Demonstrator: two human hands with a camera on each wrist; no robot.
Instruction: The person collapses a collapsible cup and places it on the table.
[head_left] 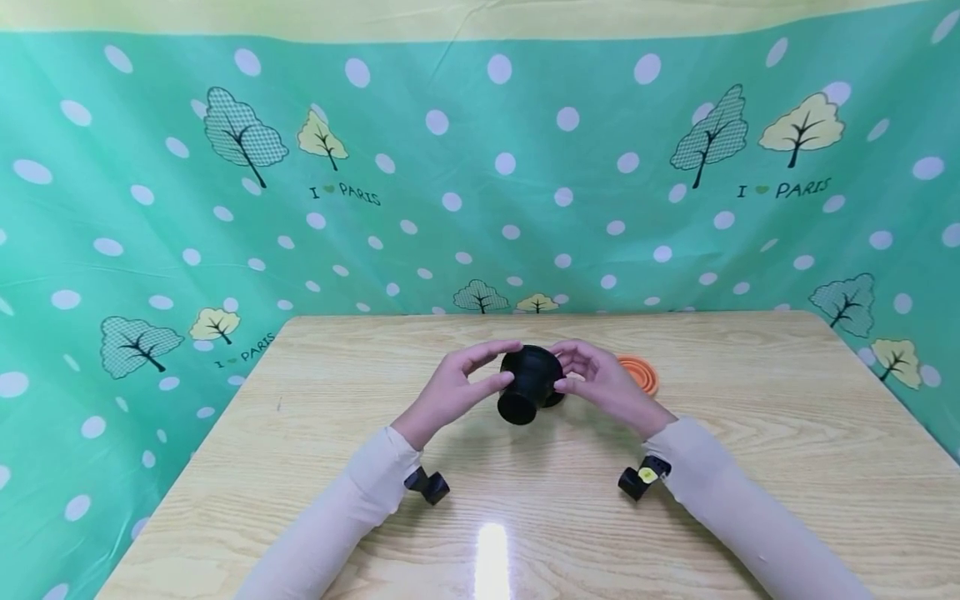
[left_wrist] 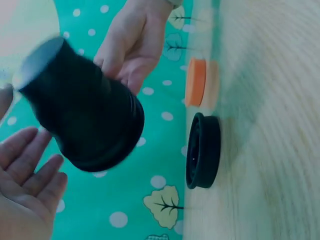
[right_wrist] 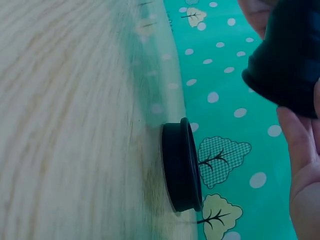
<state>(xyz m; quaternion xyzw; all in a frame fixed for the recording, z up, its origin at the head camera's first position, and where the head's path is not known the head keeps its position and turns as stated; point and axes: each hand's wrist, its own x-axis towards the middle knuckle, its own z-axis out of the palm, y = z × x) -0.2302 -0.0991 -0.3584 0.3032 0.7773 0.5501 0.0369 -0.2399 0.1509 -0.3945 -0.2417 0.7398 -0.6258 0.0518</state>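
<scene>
A black, ribbed collapsible cup (head_left: 532, 371), drawn out to its full height, is held above the table between two hands. It tilts, with its narrow end toward me and its wide rim down and away. My left hand (head_left: 450, 387) grips its left side, thumb below and fingers above. On the other side my right hand (head_left: 600, 383) pinches it near the wide rim; part of those fingers is hidden behind the cup. Under it, a flat black collapsed cup (left_wrist: 207, 152) lies on the table, mostly covered by the held cup in the head view.
Just past my right hand lies an orange collapsed cup (head_left: 639, 375) with ringed walls. The wooden table (head_left: 337, 367) ends at a green dotted cloth (head_left: 420, 200) hanging behind it. Small black cameras are strapped to both wrists.
</scene>
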